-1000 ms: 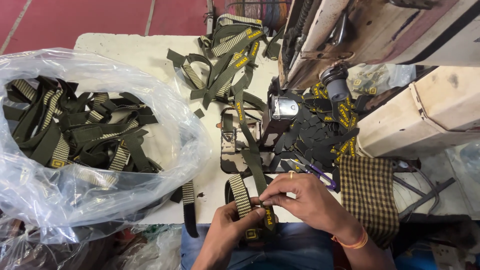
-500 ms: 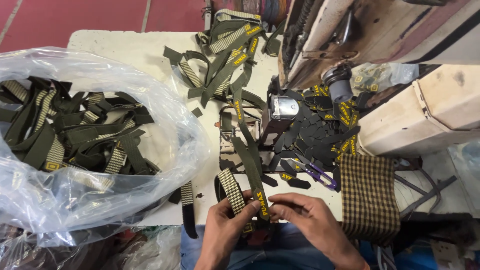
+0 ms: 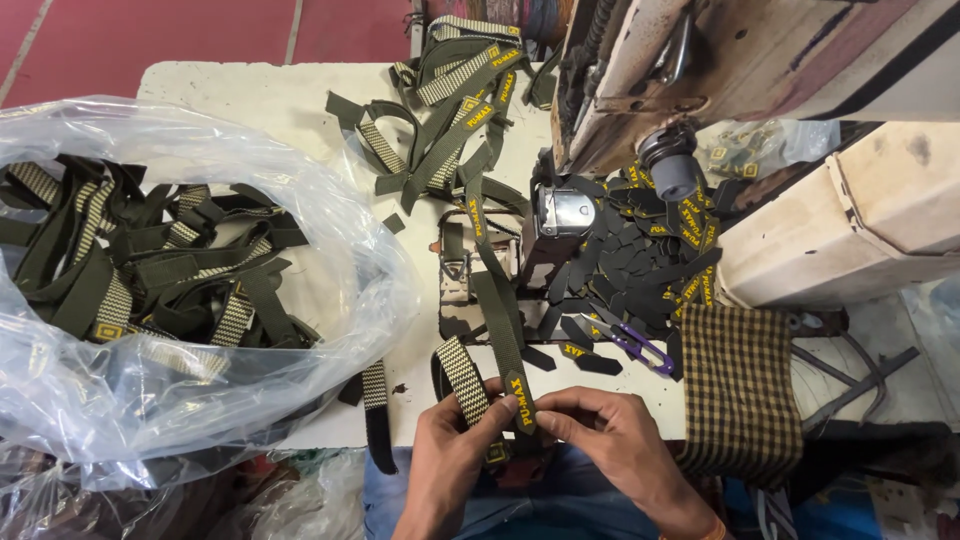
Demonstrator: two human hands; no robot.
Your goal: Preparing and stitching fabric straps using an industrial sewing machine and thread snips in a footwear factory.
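Your left hand (image 3: 455,455) and right hand (image 3: 610,440) now pinch the olive strap (image 3: 497,320) at the near tabletop (image 3: 300,100) edge, thumbs on its yellow-printed tag (image 3: 520,393); a second ago they worked lower, off the edge. The strap (its checked end (image 3: 462,378) beside your left thumb) runs up toward the sewing machine (image 3: 700,60), while the bag (image 3: 180,290) of straps sits unchanged at left.

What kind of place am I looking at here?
Probably a small stitching workshop. A sewing machine stands on the white table, a clear plastic bag is full of olive webbing straps, and both hands, left hand and right hand, hold a strap at the table's edge.
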